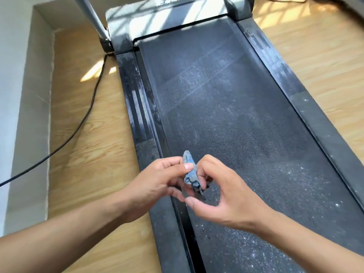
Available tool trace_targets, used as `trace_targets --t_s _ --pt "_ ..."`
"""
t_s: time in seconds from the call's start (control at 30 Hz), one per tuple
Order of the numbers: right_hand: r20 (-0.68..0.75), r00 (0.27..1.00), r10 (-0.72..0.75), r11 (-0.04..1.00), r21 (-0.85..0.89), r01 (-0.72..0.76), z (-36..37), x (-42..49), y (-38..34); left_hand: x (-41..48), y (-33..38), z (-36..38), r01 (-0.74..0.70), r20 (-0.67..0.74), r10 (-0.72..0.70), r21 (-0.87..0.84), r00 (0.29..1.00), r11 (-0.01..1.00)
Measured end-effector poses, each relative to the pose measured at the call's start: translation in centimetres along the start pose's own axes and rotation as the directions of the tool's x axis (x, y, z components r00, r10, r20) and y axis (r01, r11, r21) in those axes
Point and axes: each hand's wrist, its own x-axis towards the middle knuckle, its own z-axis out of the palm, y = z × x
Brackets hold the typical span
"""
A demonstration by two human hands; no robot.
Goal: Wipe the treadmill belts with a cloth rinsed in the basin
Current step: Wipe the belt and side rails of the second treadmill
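While both hands meet above the belt (236, 115), they hold a small blue cloth (190, 172) between them. The cloth is folded into a narrow, thick strip and stands almost upright, with its frayed top end pointing away from the person. The left hand (155, 180) grasps it: the thumb presses on the front of the strip and the fingers are curled behind it. The right hand (228, 198) takes the cloth too, with its fingers bent around the right side of the strip and its thumb stretched toward the left hand below. The cloth is over the near left part of the belt, close to the left rail (137, 107); I cannot tell if it touches the belt. The belt is dark, with pale dust and small white specks on it. The right rail (295, 85) is dusty too. A black cable (84, 119) lies on the wooden floor (88, 164) left of the treadmill, near a white wall (11, 95).
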Motion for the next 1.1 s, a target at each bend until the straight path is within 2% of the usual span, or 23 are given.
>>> trace_targets --t_s 0.1,0.17,0.27,0.37,0.47,0.57,0.67,0.8,0.87,0.9,0.93,1.0,1.03,1.1 --pt "0.042 0.981 0.190 0.939 0.283 -0.194 -0.9 -0.1 -0.7 -0.2 0.4 0.5 -0.046 0.009 0.046 -0.028 0.999 0.999" --pt "0.065 0.971 0.232 0.898 0.369 -0.239 -1.3 -0.1 -0.8 -0.2 0.5 0.7 -0.071 -0.001 0.071 -0.045 0.997 0.996" --pt "0.088 0.961 0.262 0.865 0.421 -0.275 -1.6 0.1 -0.5 -0.2 0.5 0.4 -0.103 -0.002 0.103 -0.031 0.995 0.994" --pt "0.091 0.952 0.294 0.844 0.443 -0.303 -2.2 0.1 0.1 0.0 0.7 0.0 -0.129 0.037 0.127 0.062 0.991 0.990" --pt "0.005 0.940 0.342 0.860 0.401 -0.315 -3.5 0.1 0.6 0.2 1.1 -0.3 -0.145 0.062 0.137 0.150 0.989 0.978" --pt "-0.122 0.918 0.378 0.871 0.384 -0.307 -5.2 0.2 0.9 0.3 1.6 -1.0 -0.179 0.023 0.178 0.224 0.984 0.958" --pt "-0.144 0.917 0.373 0.889 0.336 -0.309 -5.9 0.3 1.0 0.5 2.0 -1.6 -0.202 -0.031 0.223 0.324 0.974 0.924" --pt "-0.104 0.886 0.452 0.818 0.445 -0.365 -5.7 0.2 1.0 1.5 2.0 -1.7 -0.170 -0.119 0.214 0.300 0.970 0.939" --pt "-0.039 0.857 0.514 0.721 0.560 -0.407 -5.8 0.3 0.9 1.9 1.5 -1.7 -0.123 -0.162 0.186 0.334 0.969 0.934" --pt "0.003 0.849 0.528 0.667 0.618 -0.417 -6.0 0.3 0.9 1.9 1.1 -1.8 -0.126 -0.182 0.213 0.396 0.960 0.909" --pt "0.044 0.846 0.532 0.618 0.663 -0.423 -6.1 0.3 0.8 1.9 0.9 -1.7 -0.165 -0.176 0.294 0.517 0.939 0.840" --pt "0.103 0.843 0.529 0.538 0.727 -0.427 -6.2 0.3 0.5 1.5 0.9 -0.7 -0.328 -0.022 0.494 0.721 0.869 0.611" --pt "0.124 0.841 0.527 0.505 0.750 -0.428 -6.1 0.3 0.4 1.2 0.9 0.1 -0.424 0.082 0.543 0.726 0.836 0.542" --pt "0.153 0.836 0.528 0.452 0.782 -0.429 -6.1 0.4 0.1 0.7 0.9 1.8 -0.523 0.183 0.561 0.664 0.807 0.535"
